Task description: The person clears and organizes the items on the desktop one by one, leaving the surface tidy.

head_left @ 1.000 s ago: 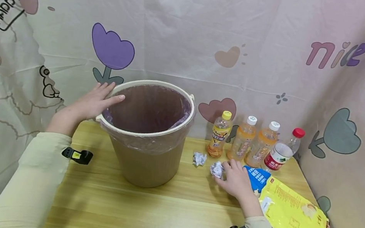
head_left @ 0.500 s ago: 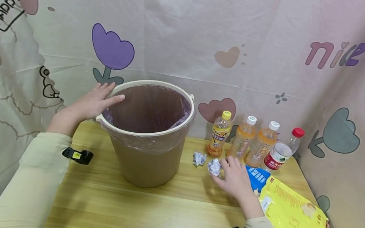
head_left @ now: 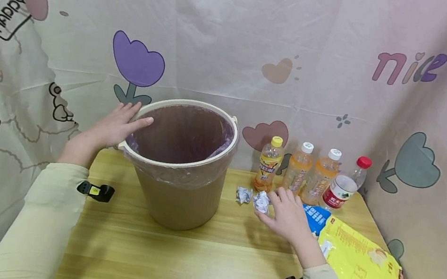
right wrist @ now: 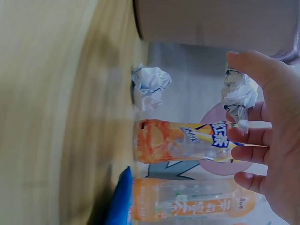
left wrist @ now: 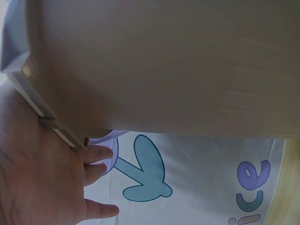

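Observation:
My left hand [head_left: 114, 125] rests on the left rim of a brown trash can [head_left: 180, 205]. Its fingers lie straight along the outside, and the thumb reaches over the opening. A clear plastic liner [head_left: 200, 181] is folded over the can's rim. To the right, my right hand [head_left: 288, 218] pinches a crumpled paper ball [right wrist: 239, 96] between thumb and fingers, raised off the table in the right wrist view. A second crumpled paper ball [head_left: 243, 195] lies on the table between the can and that hand.
Behind the right hand stand a yellow-capped bottle [head_left: 269, 165], two white-capped bottles [head_left: 297, 171] and a red-capped bottle [head_left: 343, 187]. A blue packet [head_left: 315, 218] and a yellow snack bag [head_left: 367, 274] lie at the right. A printed cloth [head_left: 220, 39] hangs behind the table [head_left: 188, 268].
The right hand has shifted slightly left and away from me with its paper ball, closer to the second one. The left hand stays on the rim.

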A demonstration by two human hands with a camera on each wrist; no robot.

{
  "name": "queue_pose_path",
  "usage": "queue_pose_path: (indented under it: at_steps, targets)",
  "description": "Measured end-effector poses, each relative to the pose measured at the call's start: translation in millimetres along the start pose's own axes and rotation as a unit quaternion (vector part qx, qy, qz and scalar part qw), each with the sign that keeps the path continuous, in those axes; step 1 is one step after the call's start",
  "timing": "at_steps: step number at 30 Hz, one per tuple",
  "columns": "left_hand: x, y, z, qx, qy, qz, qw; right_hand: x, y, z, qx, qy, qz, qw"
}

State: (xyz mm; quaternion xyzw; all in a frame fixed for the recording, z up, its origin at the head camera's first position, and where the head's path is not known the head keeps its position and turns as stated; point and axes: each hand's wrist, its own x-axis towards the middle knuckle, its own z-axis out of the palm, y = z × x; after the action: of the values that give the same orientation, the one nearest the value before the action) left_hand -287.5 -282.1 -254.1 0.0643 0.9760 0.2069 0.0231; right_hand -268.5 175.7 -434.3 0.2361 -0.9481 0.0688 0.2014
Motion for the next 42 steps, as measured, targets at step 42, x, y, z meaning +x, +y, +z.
queue_pose_path:
  at_steps: [42]
  targets:
    - [0.8,-1.6,0.5,-0.004,0.001,0.000,1.0000,61,-14,-73,-0.024,0.108,-0.058,0.992]
